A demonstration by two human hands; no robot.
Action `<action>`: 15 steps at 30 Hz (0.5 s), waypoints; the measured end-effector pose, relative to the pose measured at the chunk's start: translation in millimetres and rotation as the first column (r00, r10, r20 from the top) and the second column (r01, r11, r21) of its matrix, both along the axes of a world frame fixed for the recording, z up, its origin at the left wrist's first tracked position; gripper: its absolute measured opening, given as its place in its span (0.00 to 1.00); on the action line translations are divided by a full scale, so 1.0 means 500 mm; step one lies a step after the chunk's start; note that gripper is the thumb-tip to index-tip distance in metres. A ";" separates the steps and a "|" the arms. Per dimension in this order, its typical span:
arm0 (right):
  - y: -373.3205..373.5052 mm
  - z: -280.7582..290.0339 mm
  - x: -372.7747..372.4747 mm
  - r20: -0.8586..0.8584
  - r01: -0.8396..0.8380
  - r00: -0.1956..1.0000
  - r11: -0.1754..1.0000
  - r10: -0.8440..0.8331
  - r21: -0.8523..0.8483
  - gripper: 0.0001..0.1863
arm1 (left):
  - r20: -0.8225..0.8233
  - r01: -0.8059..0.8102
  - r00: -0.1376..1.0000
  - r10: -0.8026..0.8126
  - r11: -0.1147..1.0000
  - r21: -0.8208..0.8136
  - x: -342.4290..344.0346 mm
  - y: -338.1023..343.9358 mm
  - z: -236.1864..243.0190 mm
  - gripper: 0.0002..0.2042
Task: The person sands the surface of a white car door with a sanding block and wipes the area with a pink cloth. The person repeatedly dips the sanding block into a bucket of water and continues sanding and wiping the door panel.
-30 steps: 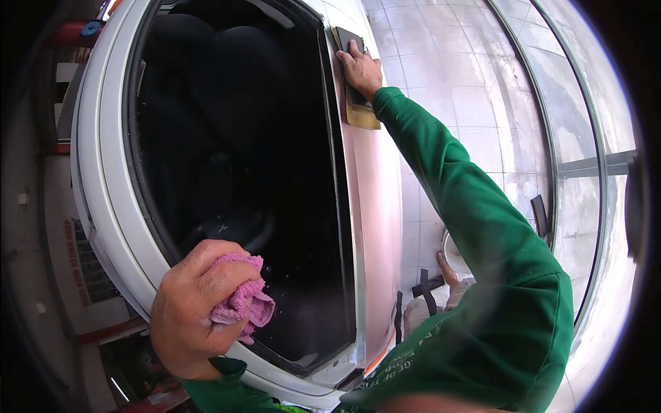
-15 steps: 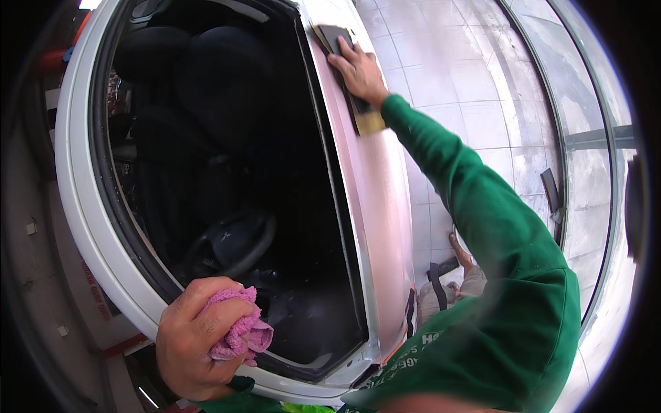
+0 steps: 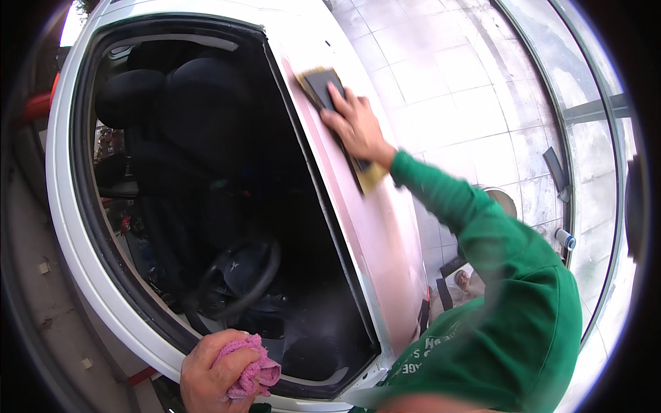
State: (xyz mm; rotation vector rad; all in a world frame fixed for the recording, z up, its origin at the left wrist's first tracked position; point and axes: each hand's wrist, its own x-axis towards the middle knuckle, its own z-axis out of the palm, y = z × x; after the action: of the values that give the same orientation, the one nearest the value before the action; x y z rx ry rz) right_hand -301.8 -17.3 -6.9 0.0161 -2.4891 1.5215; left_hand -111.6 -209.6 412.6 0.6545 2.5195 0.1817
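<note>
My right hand (image 3: 356, 129) grips a long dark sanding block (image 3: 322, 88) with yellowish sandpaper (image 3: 372, 180) showing at its ends and edge. The block lies flat on the pale, pinkish-white upper part of a car door (image 3: 375, 234), just below the window opening. Its fingers are laid over the top of the block. In the lower left, my left hand (image 3: 210, 372) is closed around a crumpled pink cloth (image 3: 251, 372), near the front corner of the window frame.
Through the dark window opening a steering wheel (image 3: 241, 268) and seats (image 3: 206, 103) show. The white roof edge (image 3: 65, 186) curves along the left. To the right lies a tiled floor (image 3: 454, 103), with a blue-and-white can (image 3: 565, 239) and a dark flat strip (image 3: 554, 172) beside a glass wall.
The view has shifted, with the car's interior now lower in it. My right hand and the sanding block have come nearer along the door. The pink cloth stays in my left hand.
</note>
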 end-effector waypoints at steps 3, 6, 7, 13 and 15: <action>0.157 -0.038 -0.313 -0.377 0.326 0.903 0.902 -0.207 0.284 0.22 | -0.101 0.083 0.991 -0.085 0.996 -0.026 -0.039 0.043 -0.011 0.17; 0.097 -0.065 -0.232 -0.294 0.263 0.937 0.937 -0.191 0.229 0.22 | -0.113 0.008 0.994 -0.007 1.000 0.011 -0.027 0.030 -0.021 0.16; 0.044 -0.062 -0.144 -0.305 0.170 0.947 0.960 -0.097 0.223 0.24 | -0.116 -0.036 0.992 0.041 0.999 0.040 -0.011 0.016 -0.022 0.14; -0.054 -0.038 0.443 0.016 -0.050 0.999 0.995 0.052 -0.081 0.40 | -0.077 -0.065 0.995 0.065 0.998 0.006 -0.003 0.010 -0.019 0.14; -0.036 -0.066 0.350 -0.005 -0.057 0.998 0.994 0.057 -0.089 0.40 | -0.042 -0.085 0.996 0.083 0.995 -0.044 -0.010 0.013 -0.013 0.15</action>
State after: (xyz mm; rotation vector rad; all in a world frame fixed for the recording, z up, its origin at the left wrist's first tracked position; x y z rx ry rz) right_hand -126.6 -35.4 -39.9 0.0751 -2.4369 1.6524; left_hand -116.6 -203.4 405.8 0.5396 2.5839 0.1424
